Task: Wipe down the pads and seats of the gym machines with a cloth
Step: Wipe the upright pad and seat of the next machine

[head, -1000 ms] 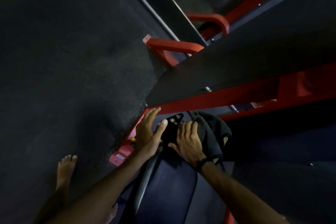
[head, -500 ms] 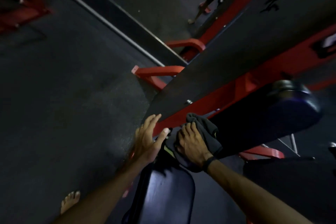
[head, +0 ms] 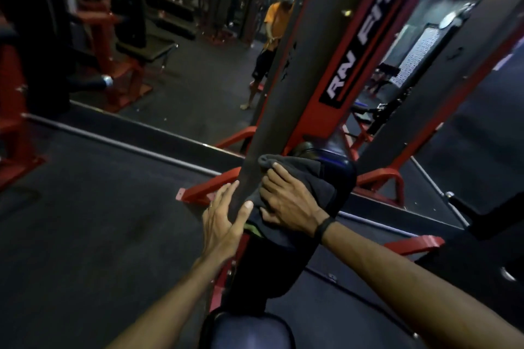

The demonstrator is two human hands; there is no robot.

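Note:
A dark grey cloth [head: 306, 178] lies draped over the dark blue back pad [head: 344, 176] of a red-framed gym machine. My right hand [head: 289, 204] presses flat on the cloth with its fingers spread, a black band on the wrist. My left hand [head: 224, 221] rests with straight fingers against the grey upright column [head: 283, 65] just left of the pad. The machine's dark blue seat [head: 249, 331] shows at the bottom edge, below the pad.
A mirror wall behind the machine reflects a person in an orange shirt [head: 272, 25]. Red machine feet [head: 204, 193] spread over the dark rubber floor. Another red machine [head: 17, 110] stands at the left, a black bench [head: 487, 207] at the right.
The camera has tilted up, bringing the mirror and the room into view. My right hand has slid the cloth up along the pad. My left hand has stayed against the column.

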